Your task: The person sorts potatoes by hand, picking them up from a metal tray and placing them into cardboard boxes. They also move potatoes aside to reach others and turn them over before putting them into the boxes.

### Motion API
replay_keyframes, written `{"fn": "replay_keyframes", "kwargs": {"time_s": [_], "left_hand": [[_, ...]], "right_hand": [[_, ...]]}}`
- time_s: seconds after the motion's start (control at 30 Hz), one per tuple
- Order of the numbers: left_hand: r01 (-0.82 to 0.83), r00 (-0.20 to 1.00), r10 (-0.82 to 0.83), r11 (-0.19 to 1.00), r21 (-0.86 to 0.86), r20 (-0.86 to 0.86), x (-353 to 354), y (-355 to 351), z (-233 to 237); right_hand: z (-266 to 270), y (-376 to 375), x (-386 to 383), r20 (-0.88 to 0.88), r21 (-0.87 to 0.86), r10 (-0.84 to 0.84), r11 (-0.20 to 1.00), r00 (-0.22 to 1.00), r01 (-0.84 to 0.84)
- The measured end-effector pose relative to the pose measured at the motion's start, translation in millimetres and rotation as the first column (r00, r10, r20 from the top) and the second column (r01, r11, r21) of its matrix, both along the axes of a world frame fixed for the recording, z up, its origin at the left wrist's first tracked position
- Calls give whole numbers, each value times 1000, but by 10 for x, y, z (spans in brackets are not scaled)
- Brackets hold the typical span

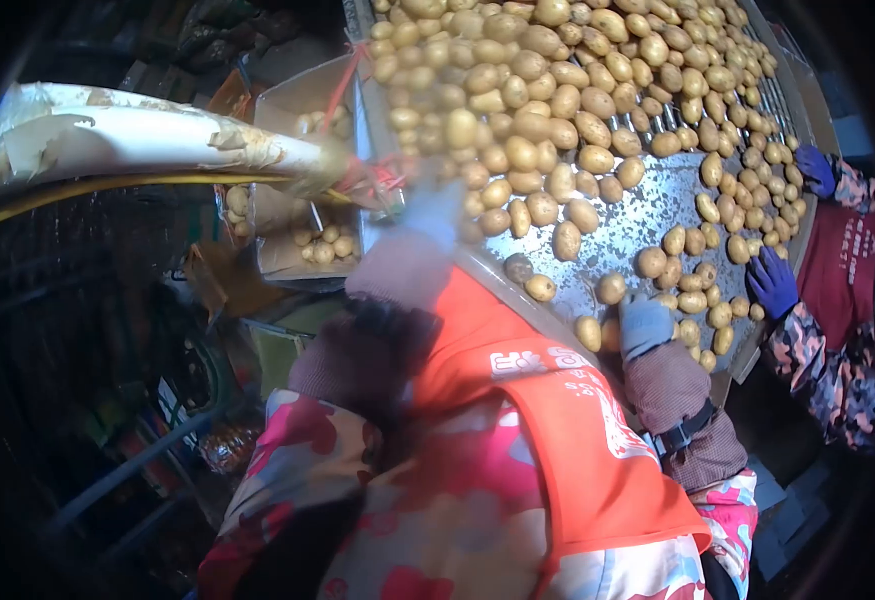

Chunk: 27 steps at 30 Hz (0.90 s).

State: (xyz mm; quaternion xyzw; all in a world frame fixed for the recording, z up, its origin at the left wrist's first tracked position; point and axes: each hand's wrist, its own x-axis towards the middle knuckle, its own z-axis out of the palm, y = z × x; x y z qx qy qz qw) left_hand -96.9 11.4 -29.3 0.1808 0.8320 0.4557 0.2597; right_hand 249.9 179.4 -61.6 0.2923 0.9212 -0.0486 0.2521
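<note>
My left hand point(429, 212), in a pale grey-blue glove, is smeared by motion at the left edge of the sorting table point(597, 240). It is close to the heaped potatoes point(527, 150) and red ties point(372, 185); its fingers and anything in them cannot be made out. Lower on the table, my gloved right hand point(645, 325) rests with its fingers lying on the surface, beside a potato point(610, 335) partly covered by it. Loose potatoes point(692, 300) lie just to its right, and another potato point(611, 288) sits ahead of its fingertips.
A cardboard box point(282, 215) with several potatoes stands left of the table. Above it juts a worn white pole point(157, 140) with a yellow cable point(107, 187). On the right, a co-worker's purple-gloved hands point(773, 282) are among potatoes. Metal rollers point(772, 95) run beneath the heap.
</note>
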Motion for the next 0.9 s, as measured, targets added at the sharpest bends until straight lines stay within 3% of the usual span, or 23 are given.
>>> {"fn": "replay_keyframes", "kwargs": {"time_s": [0.03, 0.07, 0.13, 0.17, 0.2, 0.23, 0.27, 0.3, 0.4, 0.47, 0.5, 0.53, 0.6, 0.67, 0.73, 0.8, 0.83, 0.9], "left_hand": [[42, 992, -52, 995, -87, -114, -18, 88, -48], [187, 853, -284, 949, -252, -437, -71, 25, -409], [244, 917, -310, 934, -261, -253, 8, 166, -516], [130, 939, -128, 991, 17, 320, 151, 436, -129], [-239, 634, 117, 970, 50, 765, 293, 711, 272], [-15, 768, -58, 994, 108, 637, 419, 859, 208], [62, 911, -112, 989, 137, 397, 626, 1045, -58], [45, 792, -148, 982, 185, 593, 746, 1174, 161], [97, 636, -279, 954, 284, 720, 1065, 1255, 477], [97, 342, -331, 943, 318, 880, 1017, 1118, 571], [82, 253, -335, 942, 325, 908, 986, 1010, 516], [69, 163, -335, 942, 328, 928, 957, 900, 463], [18, 118, -334, 942, 334, 935, 933, 608, -13], [26, 267, -289, 956, 293, 919, 892, 261, -23], [-75, 273, -226, 964, 255, 935, 814, -48, -48], [-273, 120, -176, 940, 203, 977, 740, -295, -69], [-335, 87, -168, 923, 187, 982, 702, -430, -62], [-424, 78, -152, 890, 171, 985, 602, -694, -28]], "right_hand": [[-177, 17, 83, 34, -11, -1, 1000, 999, 1], [-262, 15, 96, 68, -24, 0, 1000, 998, 2], [428, -64, -253, 74, -41, 16, 999, 997, -13], [679, -87, -373, 80, -46, 19, 999, 997, -15], [634, -29, -320, 41, -94, 24, 995, 999, -20], [545, 92, -202, 7, -140, 25, 990, 1000, -24], [488, 174, -134, -26, -181, 21, 983, 999, -26], [488, 183, -115, -122, -184, -10, 983, 993, -13], [421, 227, 33, -295, -158, -56, 987, 954, 9], [163, 251, 140, -295, -104, 8, 994, 955, -41], [83, 212, 175, -307, 20, 94, 995, 947, -93], [150, 166, 106, -209, 50, 120, 992, 970, -112], [308, 102, -17, 0, 102, 168, 981, 986, -167], [330, 64, 25, -118, 86, 154, 986, 981, -144], [291, 55, 3, -147, 49, 113, 993, 983, -107], [203, 112, -28, -81, 2, 48, 999, 996, -48], [172, 127, 38, -281, -133, -105, 989, 954, 70], [120, 172, 155, -563, -445, -440, 875, 699, 193]]}}
